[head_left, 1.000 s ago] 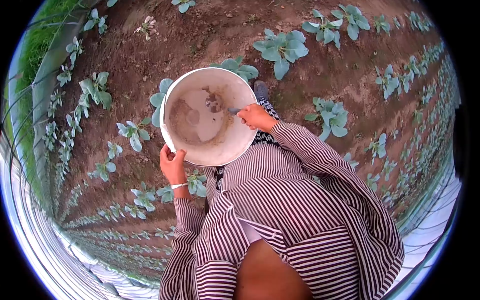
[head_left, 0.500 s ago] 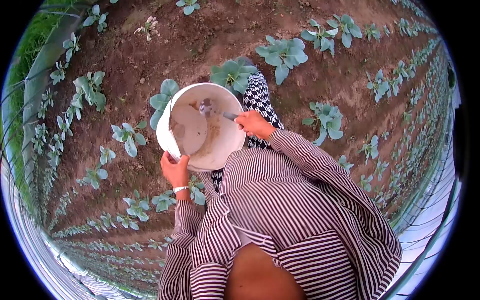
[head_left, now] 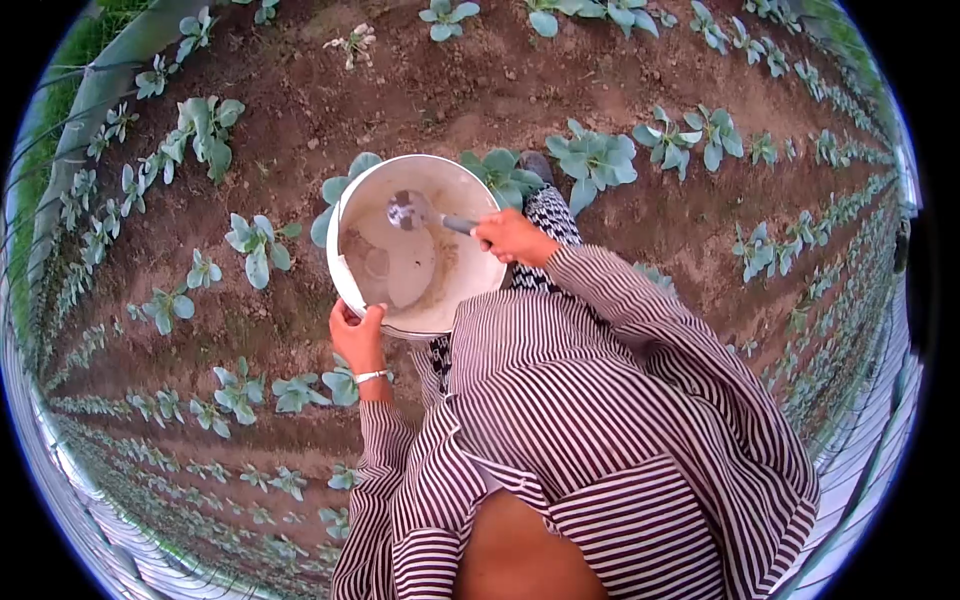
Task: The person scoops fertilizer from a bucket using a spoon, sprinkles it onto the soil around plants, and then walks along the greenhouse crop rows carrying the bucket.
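Note:
A white bucket (head_left: 478,285) is tilted in front of my body, its mouth facing up toward me. My left hand (head_left: 358,338) is closed on the bucket's near-left rim. My right hand (head_left: 513,238) grips the grey handle of a ladle (head_left: 408,210), and the ladle's round metal bowl hangs over the inside of the bucket. A pale, cloudy pool with brownish residue shows at the bottom. Whether the ladle's bowl carries anything cannot be made out.
Rows of young leafy plants grow in brown soil on all sides. One broad-leaved plant (head_left: 592,158) stands beyond my patterned trouser leg (head_left: 552,212) and dark shoe; others touch the bucket's outline. A wilted pale plant (head_left: 352,45) lies farther off. Curved greenhouse sheeting borders the plot.
The ladle has shifted left inside the bucket's mouth, with its handle now clearly visible over the rim side. My view of the plant rows has turned slightly. My left hand keeps its hold.

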The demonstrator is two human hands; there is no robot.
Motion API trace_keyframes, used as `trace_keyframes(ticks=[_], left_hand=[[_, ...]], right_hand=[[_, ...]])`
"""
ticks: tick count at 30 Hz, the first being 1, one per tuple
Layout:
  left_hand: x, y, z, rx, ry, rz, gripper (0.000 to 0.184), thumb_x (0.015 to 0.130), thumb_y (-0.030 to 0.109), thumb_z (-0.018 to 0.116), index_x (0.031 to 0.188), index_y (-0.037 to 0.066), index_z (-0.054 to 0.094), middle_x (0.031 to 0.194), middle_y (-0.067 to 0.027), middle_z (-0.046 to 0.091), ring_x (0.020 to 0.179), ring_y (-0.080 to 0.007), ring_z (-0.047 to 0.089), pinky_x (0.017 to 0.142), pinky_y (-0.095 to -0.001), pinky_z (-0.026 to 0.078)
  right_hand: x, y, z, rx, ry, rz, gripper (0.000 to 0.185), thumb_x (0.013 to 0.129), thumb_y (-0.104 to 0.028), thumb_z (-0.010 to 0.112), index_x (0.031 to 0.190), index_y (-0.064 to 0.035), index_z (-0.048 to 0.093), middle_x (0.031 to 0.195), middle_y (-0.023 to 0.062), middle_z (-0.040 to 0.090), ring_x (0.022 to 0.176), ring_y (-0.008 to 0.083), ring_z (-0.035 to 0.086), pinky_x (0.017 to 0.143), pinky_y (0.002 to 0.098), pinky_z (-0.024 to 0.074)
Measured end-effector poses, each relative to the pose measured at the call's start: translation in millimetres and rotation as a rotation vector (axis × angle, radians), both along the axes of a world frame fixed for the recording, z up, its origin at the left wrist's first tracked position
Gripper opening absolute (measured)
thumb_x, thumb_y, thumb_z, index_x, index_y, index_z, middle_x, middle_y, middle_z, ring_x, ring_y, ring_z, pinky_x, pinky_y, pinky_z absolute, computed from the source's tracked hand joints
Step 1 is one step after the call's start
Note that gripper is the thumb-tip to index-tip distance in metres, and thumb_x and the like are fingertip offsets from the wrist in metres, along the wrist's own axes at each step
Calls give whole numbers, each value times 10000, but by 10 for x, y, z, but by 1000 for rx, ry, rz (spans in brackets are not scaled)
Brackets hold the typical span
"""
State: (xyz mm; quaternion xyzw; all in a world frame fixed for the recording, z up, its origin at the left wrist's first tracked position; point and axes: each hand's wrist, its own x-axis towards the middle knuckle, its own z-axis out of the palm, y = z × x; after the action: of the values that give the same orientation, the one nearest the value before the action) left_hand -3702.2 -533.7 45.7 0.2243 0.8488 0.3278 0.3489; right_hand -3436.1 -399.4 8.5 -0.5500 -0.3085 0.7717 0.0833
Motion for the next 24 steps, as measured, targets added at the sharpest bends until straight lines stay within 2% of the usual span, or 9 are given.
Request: trace_keyframes(ticks=[2, 5, 8, 14, 16, 18, 19, 22, 24], left_hand=[[-53, -60, -119, 50, -15, -5, 581, 615, 166, 740, 1104, -76, 540, 925, -72, 562, 743, -127, 515, 672, -275, 453], [9, 9, 103, 17, -21, -65, 613, 600, 198, 759, 1111, -64, 544, 956, -85, 559, 777, -145, 536, 705, -292, 462], [70, 38, 54, 73, 114, -206, 557, 640, 124, 743, 1119, -58, 528, 842, -39, 562, 683, -97, 507, 596, -226, 440], [456, 159, 195, 85, 206, -328, 595, 614, 136, 761, 1120, -71, 528, 951, -76, 577, 779, -124, 551, 694, -263, 477], [605, 205, 287, 31, 295, -409, 591, 614, 134, 758, 1121, -67, 531, 950, -76, 577, 777, -123, 551, 694, -261, 476], [745, 210, 412, 5, 209, -396, 641, 597, 183, 753, 1133, -75, 515, 996, -119, 545, 812, -183, 556, 744, -304, 476], [809, 252, 475, 4, 168, -382, 667, 588, 207, 751, 1139, -80, 507, 1020, -141, 529, 829, -213, 558, 769, -325, 477], [1003, 258, 682, 0, 175, -438, 643, 585, 196, 740, 1122, -74, 512, 991, -133, 528, 803, -213, 552, 749, -323, 477], [1103, 220, 787, 12, 199, -487, 629, 586, 172, 742, 1124, -60, 515, 987, -116, 532, 805, -190, 557, 734, -314, 480]], right_hand=[[-84, -131, -144, 10, -81, -12, 226, 833, -190, 563, 749, 19, 573, 628, 61, 546, 420, 111, 445, 351, 253, 361], [-238, -437, -465, -1, -228, 1, 248, 822, -167, 555, 741, 67, 565, 654, 112, 563, 441, 170, 478, 352, 309, 377], [-300, -570, -516, -110, -265, -143, 255, 823, -161, 552, 736, 78, 559, 643, 124, 553, 441, 171, 465, 350, 314, 364], [50, -749, -1058, -78, -249, -244, 320, 877, -200, 548, 718, 78, 545, 576, 112, 499, 404, 173, 434, 343, 315, 333], [213, -715, -1173, -16, -318, -127, 334, 868, -219, 561, 696, 67, 550, 545, 120, 501, 405, 197, 461, 376, 347, 378], [277, -780, -1397, 35, -325, -62, 349, 863, -236, 563, 679, 60, 548, 540, 129, 511, 412, 209, 482, 394, 367, 396], [268, -662, -956, 49, -377, -11, 295, 830, -224, 571, 692, 36, 571, 546, 103, 524, 430, 200, 508, 371, 339, 378], [218, -688, -995, 97, -484, 49, 322, 820, -267, 594, 688, 26, 595, 518, 97, 523, 447, 208, 538, 395, 348, 402], [200, -826, -1232, 343, -554, 111, 295, 829, -254, 591, 725, 21, 607, 542, 90, 536, 447, 201, 535, 406, 341, 410]])
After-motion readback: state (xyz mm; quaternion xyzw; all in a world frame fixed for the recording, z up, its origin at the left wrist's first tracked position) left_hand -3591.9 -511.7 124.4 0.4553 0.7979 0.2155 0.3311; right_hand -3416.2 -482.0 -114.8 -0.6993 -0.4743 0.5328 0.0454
